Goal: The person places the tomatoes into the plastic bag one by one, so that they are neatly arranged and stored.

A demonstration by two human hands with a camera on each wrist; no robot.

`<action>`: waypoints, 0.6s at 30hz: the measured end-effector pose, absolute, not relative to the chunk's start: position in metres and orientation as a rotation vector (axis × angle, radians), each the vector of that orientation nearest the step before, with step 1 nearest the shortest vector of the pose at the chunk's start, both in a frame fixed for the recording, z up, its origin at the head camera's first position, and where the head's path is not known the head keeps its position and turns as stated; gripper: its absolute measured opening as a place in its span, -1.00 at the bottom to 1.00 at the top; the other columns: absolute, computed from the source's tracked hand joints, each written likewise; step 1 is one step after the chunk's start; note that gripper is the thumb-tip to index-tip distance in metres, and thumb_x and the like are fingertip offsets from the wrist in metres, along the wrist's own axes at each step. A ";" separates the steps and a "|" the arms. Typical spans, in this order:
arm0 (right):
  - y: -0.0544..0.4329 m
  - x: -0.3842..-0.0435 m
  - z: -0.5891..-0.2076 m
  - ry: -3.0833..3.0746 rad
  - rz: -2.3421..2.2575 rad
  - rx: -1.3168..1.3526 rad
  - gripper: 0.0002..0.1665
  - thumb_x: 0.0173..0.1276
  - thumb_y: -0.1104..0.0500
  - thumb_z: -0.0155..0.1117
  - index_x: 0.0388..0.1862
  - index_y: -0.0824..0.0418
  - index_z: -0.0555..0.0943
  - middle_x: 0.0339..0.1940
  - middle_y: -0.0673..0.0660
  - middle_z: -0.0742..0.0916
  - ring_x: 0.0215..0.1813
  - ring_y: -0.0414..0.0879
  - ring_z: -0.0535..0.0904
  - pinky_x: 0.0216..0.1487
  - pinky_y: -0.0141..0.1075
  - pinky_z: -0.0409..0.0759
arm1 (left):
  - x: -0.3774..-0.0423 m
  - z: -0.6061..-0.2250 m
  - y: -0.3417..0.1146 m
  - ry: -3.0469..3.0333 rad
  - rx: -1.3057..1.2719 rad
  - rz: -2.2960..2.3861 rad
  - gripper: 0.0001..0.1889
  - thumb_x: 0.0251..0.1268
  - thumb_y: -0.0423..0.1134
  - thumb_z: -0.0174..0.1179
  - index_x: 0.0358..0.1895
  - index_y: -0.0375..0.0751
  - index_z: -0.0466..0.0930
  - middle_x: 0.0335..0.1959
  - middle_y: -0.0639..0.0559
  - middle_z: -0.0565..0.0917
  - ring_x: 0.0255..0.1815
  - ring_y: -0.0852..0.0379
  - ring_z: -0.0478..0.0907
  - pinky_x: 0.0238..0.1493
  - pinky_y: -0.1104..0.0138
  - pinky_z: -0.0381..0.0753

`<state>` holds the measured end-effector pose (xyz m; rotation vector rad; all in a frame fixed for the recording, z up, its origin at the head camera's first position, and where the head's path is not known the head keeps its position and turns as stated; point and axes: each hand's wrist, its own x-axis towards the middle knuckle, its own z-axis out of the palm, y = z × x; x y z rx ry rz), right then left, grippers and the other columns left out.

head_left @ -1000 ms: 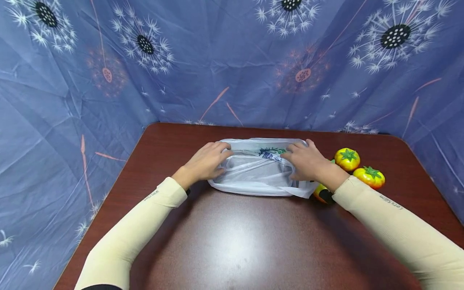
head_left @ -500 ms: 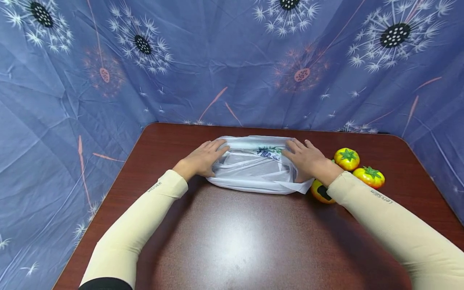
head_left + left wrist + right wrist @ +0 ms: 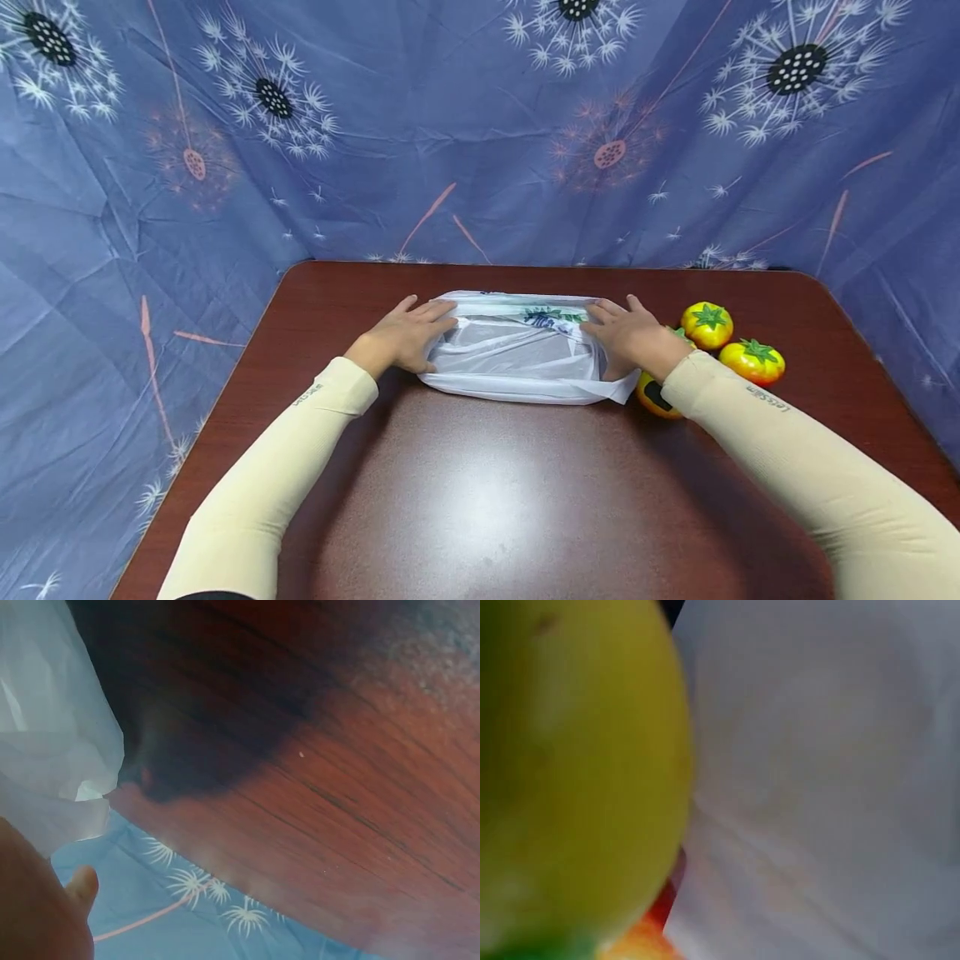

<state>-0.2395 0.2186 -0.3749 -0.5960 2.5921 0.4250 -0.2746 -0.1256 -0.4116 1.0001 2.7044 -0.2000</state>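
A white plastic bag (image 3: 517,388) with green and blue print lies on the table, its mouth spread wide and facing up. The left hand (image 3: 403,335) rests on its left edge with fingers spread. On the opposite edge lies the right hand (image 3: 628,335), fingers spread too. In the left wrist view, part of the left hand (image 3: 37,900) shows beside the bag (image 3: 52,727). Close to the right wrist are several yellow-orange round fruits with green leafy tops, one of them a fruit (image 3: 654,398) with a dark patch. A yellow fruit (image 3: 577,765) fills much of the right wrist view.
Two more fruits, one farther back (image 3: 707,325) and one to the right (image 3: 752,362), sit on the brown table (image 3: 480,483). A blue patterned cloth (image 3: 420,125) hangs behind the table and along its sides.
The hands have drawn slightly apart and the bag's mouth lies wider and flatter, its left side reaching farther left. The head view has shifted a little.
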 end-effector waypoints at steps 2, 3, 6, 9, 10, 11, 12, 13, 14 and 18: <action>0.217 -0.239 -0.375 2.609 0.449 -0.604 0.11 0.04 -0.18 0.51 0.50 0.21 0.29 0.61 0.32 0.18 0.64 0.24 0.01 0.54 0.33 -0.07 | -0.273 -0.411 -0.128 2.705 0.984 -0.243 -0.11 0.16 0.18 0.32 0.53 -0.02 0.19 0.66 0.03 -0.01 0.67 0.03 -0.05 0.62 -0.09 -0.19; 0.216 -0.238 -0.375 2.616 0.461 -0.609 0.11 0.03 -0.18 0.52 0.50 0.21 0.31 0.61 0.32 0.18 0.64 0.24 0.02 0.54 0.33 -0.07 | -0.273 -0.411 -0.130 2.705 0.975 -0.267 -0.11 0.17 0.21 0.29 0.54 -0.02 0.17 0.66 0.05 -0.03 0.67 0.04 -0.06 0.63 -0.09 -0.21; 0.217 -0.236 -0.373 2.633 0.500 -0.619 0.12 0.01 -0.22 0.51 0.48 0.23 0.33 0.61 0.30 0.21 0.63 0.22 0.05 0.53 0.34 -0.06 | -0.273 -0.414 -0.130 2.702 0.957 -0.336 -0.09 0.22 0.29 0.20 0.56 -0.01 0.12 0.67 0.08 -0.08 0.68 0.08 -0.10 0.63 -0.08 -0.25; 0.217 -0.235 -0.374 2.654 0.517 -0.621 0.12 -0.03 -0.25 0.51 0.46 0.22 0.36 0.60 0.28 0.24 0.62 0.20 0.06 0.53 0.34 -0.06 | -0.273 -0.416 -0.131 2.697 0.944 -0.376 -0.08 0.25 0.32 0.14 0.58 0.00 0.07 0.68 0.10 -0.11 0.68 0.09 -0.12 0.63 -0.08 -0.25; 0.217 -0.235 -0.374 2.664 0.518 -0.623 0.12 -0.04 -0.26 0.52 0.45 0.22 0.37 0.59 0.28 0.25 0.62 0.20 0.07 0.52 0.34 -0.05 | -0.272 -0.416 -0.131 2.697 0.943 -0.371 -0.08 0.25 0.32 0.14 0.59 0.01 0.07 0.68 0.10 -0.11 0.68 0.09 -0.11 0.63 -0.08 -0.24; 0.218 -0.236 -0.375 2.673 0.515 -0.627 0.12 -0.05 -0.25 0.52 0.44 0.22 0.38 0.59 0.28 0.26 0.62 0.19 0.07 0.52 0.34 -0.05 | -0.271 -0.416 -0.132 2.700 0.940 -0.353 -0.09 0.25 0.31 0.14 0.58 0.01 0.08 0.68 0.10 -0.10 0.68 0.08 -0.11 0.63 -0.09 -0.24; 0.218 -0.236 -0.375 2.679 0.504 -0.631 0.10 -0.04 -0.24 0.53 0.43 0.21 0.39 0.58 0.28 0.26 0.62 0.20 0.07 0.52 0.34 -0.05 | -0.270 -0.416 -0.133 2.706 0.942 -0.330 -0.11 0.25 0.30 0.16 0.57 0.01 0.10 0.67 0.09 -0.08 0.68 0.08 -0.10 0.62 -0.09 -0.22; 0.218 -0.237 -0.375 2.687 0.475 -0.644 0.08 -0.03 -0.21 0.54 0.43 0.22 0.40 0.58 0.29 0.27 0.62 0.21 0.07 0.52 0.34 -0.05 | -0.269 -0.416 -0.133 2.721 0.947 -0.291 -0.13 0.24 0.27 0.19 0.55 0.00 0.15 0.67 0.07 -0.05 0.68 0.07 -0.08 0.62 -0.10 -0.20; 0.219 -0.237 -0.375 2.696 0.453 -0.664 0.05 -0.01 -0.19 0.53 0.42 0.22 0.40 0.57 0.30 0.27 0.62 0.22 0.06 0.52 0.35 -0.05 | -0.268 -0.416 -0.133 2.742 0.956 -0.241 -0.16 0.23 0.24 0.22 0.53 -0.01 0.22 0.66 0.05 0.01 0.67 0.05 -0.05 0.62 -0.10 -0.17; 0.225 -0.238 -0.370 2.756 0.268 -0.753 -0.08 0.11 -0.07 0.50 0.42 0.21 0.42 0.55 0.34 0.31 0.62 0.31 0.03 0.49 0.40 -0.05 | -0.261 -0.413 -0.134 2.858 1.043 0.026 -0.36 0.20 0.06 0.32 0.34 -0.06 0.48 0.53 -0.05 0.31 0.62 -0.06 0.12 0.58 -0.14 -0.03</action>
